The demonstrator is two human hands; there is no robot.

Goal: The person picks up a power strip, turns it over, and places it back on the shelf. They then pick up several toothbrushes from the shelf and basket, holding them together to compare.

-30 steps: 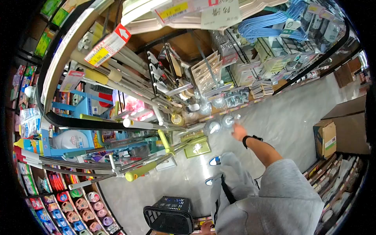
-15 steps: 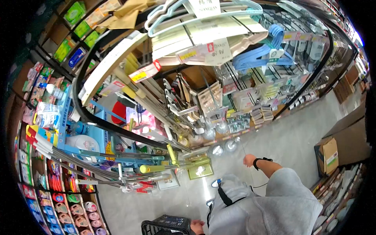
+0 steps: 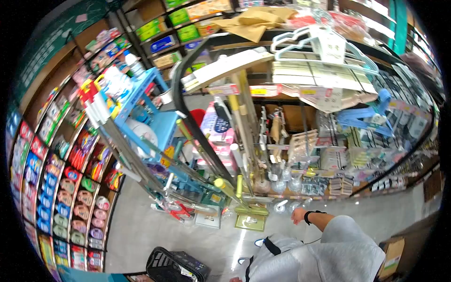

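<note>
My right hand (image 3: 297, 215), with a black band at the wrist, hangs beside my grey clothing. Its fingers look loosely curled, and nothing shows in them. Clear plastic items (image 3: 282, 207) on the floor at the foot of the rack are nearest to it. Only a sliver of my left hand (image 3: 235, 279) shows at the bottom edge, its fingers mostly cut off. To its left is a black shopping basket (image 3: 176, 268) with a dark patterned side panel and a white label; a gap shows between hand and basket.
Ahead stands a black-framed rack with hangers (image 3: 324, 56), blue hangers (image 3: 366, 115) and long poles (image 3: 246, 122). A blue shelf unit (image 3: 162, 124) and long-handled mops (image 3: 136, 155) stand left, beside shelves of bottles (image 3: 82, 211). A green box (image 3: 251, 222) lies on the grey floor (image 3: 136, 221).
My view has turned left, so the rack sits farther right and more bottle shelves show. My left hand has dropped mostly out of the frame; the basket appears farther left.
</note>
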